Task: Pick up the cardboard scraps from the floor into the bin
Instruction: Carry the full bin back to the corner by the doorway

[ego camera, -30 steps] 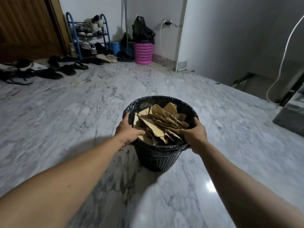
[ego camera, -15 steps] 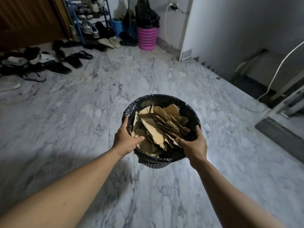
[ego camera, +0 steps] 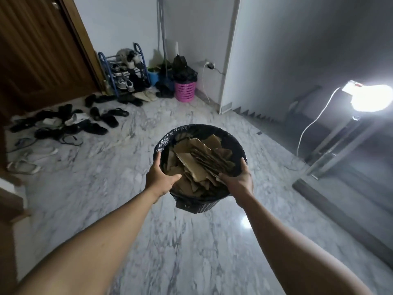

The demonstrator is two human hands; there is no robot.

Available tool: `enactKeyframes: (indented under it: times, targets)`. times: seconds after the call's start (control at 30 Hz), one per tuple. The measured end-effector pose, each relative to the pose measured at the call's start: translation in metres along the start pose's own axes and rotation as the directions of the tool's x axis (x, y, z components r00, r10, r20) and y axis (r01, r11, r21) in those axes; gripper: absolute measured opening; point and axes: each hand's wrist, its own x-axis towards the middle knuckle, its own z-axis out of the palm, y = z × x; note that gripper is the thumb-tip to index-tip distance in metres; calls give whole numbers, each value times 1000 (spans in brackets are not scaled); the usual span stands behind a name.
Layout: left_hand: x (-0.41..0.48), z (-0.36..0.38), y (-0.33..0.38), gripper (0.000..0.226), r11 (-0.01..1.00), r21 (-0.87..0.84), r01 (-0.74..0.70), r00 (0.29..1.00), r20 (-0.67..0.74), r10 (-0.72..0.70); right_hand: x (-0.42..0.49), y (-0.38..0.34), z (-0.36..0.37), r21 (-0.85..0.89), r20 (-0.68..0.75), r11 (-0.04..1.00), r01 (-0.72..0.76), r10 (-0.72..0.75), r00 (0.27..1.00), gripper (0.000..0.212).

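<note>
A round black bin (ego camera: 221, 133) lined with a black plastic bag hangs in the air above the marble floor, held between both hands. Inside it lie several brown cardboard scraps (ego camera: 197, 162), piled up to near the rim. My left hand (ego camera: 160, 177) grips the bin's left rim, thumb over the edge and inside. My right hand (ego camera: 239, 180) grips the right rim in the same way, its thumb lying on the scraps. No scraps show on the floor around the bin.
Many shoes and sandals (ego camera: 63, 126) lie scattered on the floor at the left, by a blue shoe rack (ego camera: 125, 73) and a wooden door. A pink basket (ego camera: 184, 91) stands in the far corner. A bright lamp (ego camera: 370, 99) on a stand shines at the right.
Both hands have lifted the bin off the floor and carry it higher. The view has risen with it, bringing the lamp at the right into sight.
</note>
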Motion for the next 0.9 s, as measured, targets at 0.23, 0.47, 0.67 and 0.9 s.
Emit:
enactKeyframes:
  times: [0.23, 0.47, 0.67, 0.9]
  targets:
    - [99, -40, 30, 108, 1000, 26, -11, 1000, -12, 12, 54, -69, 53, -35, -22, 999, 21, -22, 1000, 108]
    - [230, -82, 65, 114, 996, -35, -77, 996, 44, 79, 142, -135, 128, 10, -66, 1000, 0, 1, 998, 126]
    - [325, -105, 102, 118, 986, -111, -126, 987, 82, 136, 216, -191, 169, 47, -104, 998, 38, -33, 994, 108]
    - [457, -96, 140, 105, 977, -153, -148, 983, 85, 162, 348, -237, 221, 59, -75, 997, 59, -54, 996, 112]
